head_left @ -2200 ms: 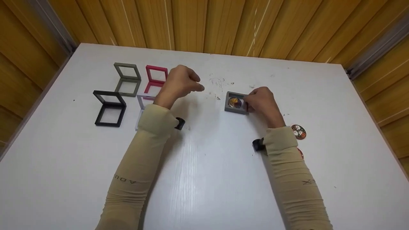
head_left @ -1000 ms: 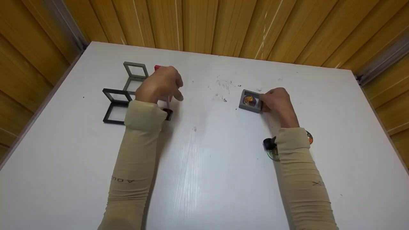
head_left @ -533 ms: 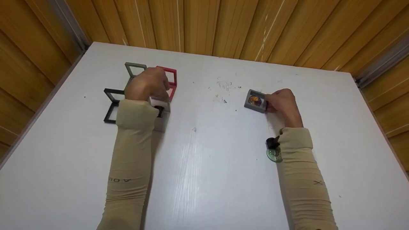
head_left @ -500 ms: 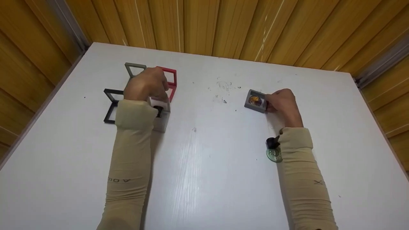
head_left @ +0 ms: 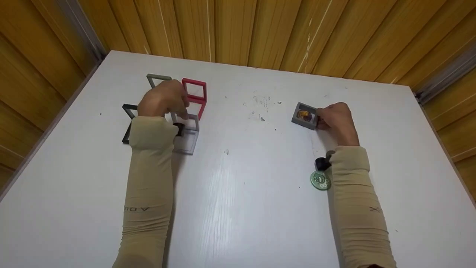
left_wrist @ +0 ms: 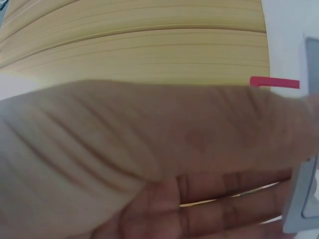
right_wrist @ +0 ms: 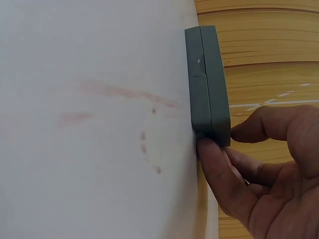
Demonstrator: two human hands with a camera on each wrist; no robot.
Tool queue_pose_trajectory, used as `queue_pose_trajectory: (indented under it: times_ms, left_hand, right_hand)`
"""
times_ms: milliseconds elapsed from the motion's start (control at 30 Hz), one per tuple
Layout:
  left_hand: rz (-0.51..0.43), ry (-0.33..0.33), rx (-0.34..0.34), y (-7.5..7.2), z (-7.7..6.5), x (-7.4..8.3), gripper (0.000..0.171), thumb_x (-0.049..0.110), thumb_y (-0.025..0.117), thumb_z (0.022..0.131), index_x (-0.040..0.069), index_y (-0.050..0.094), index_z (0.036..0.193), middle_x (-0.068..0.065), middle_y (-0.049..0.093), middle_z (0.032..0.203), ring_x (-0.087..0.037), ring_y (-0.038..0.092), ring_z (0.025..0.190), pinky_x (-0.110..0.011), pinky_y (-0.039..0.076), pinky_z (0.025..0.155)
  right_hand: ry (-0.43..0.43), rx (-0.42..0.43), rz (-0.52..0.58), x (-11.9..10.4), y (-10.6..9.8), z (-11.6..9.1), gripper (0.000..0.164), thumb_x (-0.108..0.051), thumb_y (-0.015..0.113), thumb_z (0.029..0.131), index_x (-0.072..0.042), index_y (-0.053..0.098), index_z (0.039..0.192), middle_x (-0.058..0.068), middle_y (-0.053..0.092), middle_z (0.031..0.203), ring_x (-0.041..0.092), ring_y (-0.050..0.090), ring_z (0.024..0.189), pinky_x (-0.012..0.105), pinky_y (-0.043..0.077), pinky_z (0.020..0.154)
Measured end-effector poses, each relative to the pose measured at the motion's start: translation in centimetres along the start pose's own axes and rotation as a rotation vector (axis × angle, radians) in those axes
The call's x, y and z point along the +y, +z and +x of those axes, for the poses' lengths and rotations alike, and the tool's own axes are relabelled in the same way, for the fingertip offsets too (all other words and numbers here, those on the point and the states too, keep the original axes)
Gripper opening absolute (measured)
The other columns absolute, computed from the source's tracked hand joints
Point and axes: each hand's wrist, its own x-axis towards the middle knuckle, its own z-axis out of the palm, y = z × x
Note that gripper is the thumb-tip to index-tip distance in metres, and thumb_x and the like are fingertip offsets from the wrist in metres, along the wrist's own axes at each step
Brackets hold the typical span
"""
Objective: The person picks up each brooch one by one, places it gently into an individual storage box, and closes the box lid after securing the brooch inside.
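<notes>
In the head view my right hand (head_left: 338, 121) pinches the right edge of a closed grey display frame (head_left: 303, 125), which has a round gold-and-purple badge (head_left: 304, 114) behind its clear window. The right wrist view shows this grey frame (right_wrist: 207, 79) edge-on, gripped at one end between thumb and fingers. At the left my left hand (head_left: 161, 98) pinches the upright lid of a pale display frame (head_left: 187, 143) that stands open. Its thumb (left_wrist: 224, 129) lies over the pale frame's edge (left_wrist: 297, 199) in the left wrist view; the fingertips are partly hidden.
A red display frame (head_left: 205, 91) stands open behind the pale one. An olive frame (head_left: 160, 77) and a black frame (head_left: 129, 108) are partly covered by my left hand and sleeve. A green round badge (head_left: 320, 180) lies beside my right sleeve on the white table (head_left: 238, 208).
My left hand has moved left from mid-table to the pale frame's lid. My right hand has shifted the grey frame to the right. The green badge has come into view.
</notes>
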Motion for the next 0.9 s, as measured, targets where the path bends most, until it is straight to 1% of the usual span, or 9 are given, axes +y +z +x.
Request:
queue_pose_trajectory:
  times_ms: [100,200,333,433,533,667,800,833,900]
  left_hand:
    - [-0.014,-0.013,-0.003,-0.1,0.0,-0.3,0.040,0.005,0.081,0.093,-0.001,0.072,0.132,-0.024,0.060,0.140,-0.040,0.051,0.124,-0.058,0.049,0.105]
    - [-0.011,-0.007,-0.009,-0.2,0.1,-0.5,0.038,0.004,0.080,0.094,-0.001,0.072,0.131,-0.023,0.061,0.137,-0.039,0.051,0.121,-0.057,0.049,0.105]
    - [-0.022,-0.009,-0.016,-0.2,0.0,-0.6,0.037,0.003,0.078,0.095,-0.001,0.072,0.131,-0.023,0.062,0.135,-0.038,0.051,0.118,-0.056,0.049,0.105]
    - [-0.029,-0.014,-0.020,-0.3,0.0,-0.8,0.035,0.002,0.078,0.095,-0.001,0.073,0.129,-0.022,0.062,0.133,-0.038,0.052,0.117,-0.056,0.050,0.105]
    - [-0.029,-0.016,-0.019,-0.3,0.1,-0.9,0.032,0.003,0.078,0.095,-0.001,0.075,0.127,-0.022,0.063,0.131,-0.038,0.052,0.115,-0.056,0.050,0.104]
    - [-0.030,-0.018,-0.014,-0.3,0.1,-1.0,0.027,0.002,0.077,0.095,0.000,0.077,0.122,-0.021,0.064,0.128,-0.038,0.054,0.112,-0.056,0.051,0.103]
    - [-0.034,-0.026,-0.012,-0.3,0.0,-1.0,0.025,0.001,0.077,0.095,0.000,0.077,0.120,-0.021,0.064,0.127,-0.038,0.056,0.110,-0.055,0.051,0.102]
    - [-0.035,-0.028,-0.011,-0.2,0.0,-1.0,0.025,0.001,0.077,0.095,0.000,0.078,0.120,-0.021,0.065,0.127,-0.038,0.057,0.110,-0.055,0.051,0.102]
    - [-0.035,-0.031,-0.009,-0.2,0.0,-1.0,0.025,0.002,0.077,0.095,0.000,0.077,0.121,-0.021,0.065,0.126,-0.038,0.058,0.109,-0.055,0.052,0.101]
  right_hand:
    - [-0.019,0.019,0.029,0.2,-0.3,0.1,0.043,-0.018,0.059,0.100,0.015,0.063,0.128,0.008,0.071,0.089,0.009,0.068,0.070,0.022,0.058,0.066]
    - [0.003,0.019,0.015,0.3,-0.6,0.3,0.046,-0.020,0.058,0.101,0.015,0.062,0.132,0.010,0.071,0.091,0.010,0.068,0.070,0.022,0.058,0.066]
    - [0.044,0.014,0.002,0.5,-1.2,0.5,0.052,-0.022,0.057,0.103,0.015,0.056,0.140,0.015,0.070,0.103,0.009,0.069,0.073,0.022,0.059,0.069]
    - [0.066,0.016,0.024,0.7,-1.4,0.6,0.054,-0.023,0.057,0.104,0.014,0.053,0.144,0.020,0.067,0.116,0.009,0.069,0.076,0.022,0.059,0.074]
    - [0.067,0.022,0.055,0.8,-1.7,0.7,0.056,-0.023,0.057,0.104,0.014,0.051,0.146,0.023,0.065,0.124,0.008,0.070,0.079,0.023,0.059,0.076]
    - [0.061,0.029,0.065,1.1,-2.2,0.9,0.058,-0.022,0.057,0.104,0.015,0.048,0.147,0.025,0.063,0.128,0.007,0.071,0.077,0.022,0.059,0.075]
    - [0.067,0.036,0.070,1.5,-2.9,1.2,0.058,-0.021,0.057,0.104,0.016,0.047,0.148,0.025,0.064,0.126,0.006,0.070,0.075,0.021,0.059,0.074]
    - [0.068,0.041,0.073,1.6,-3.0,1.2,0.058,-0.020,0.057,0.104,0.017,0.047,0.148,0.023,0.065,0.122,0.005,0.070,0.074,0.021,0.059,0.074]
    - [0.068,0.049,0.072,1.8,-3.4,1.4,0.058,-0.019,0.057,0.103,0.018,0.047,0.147,0.017,0.070,0.109,0.005,0.071,0.072,0.021,0.059,0.073]
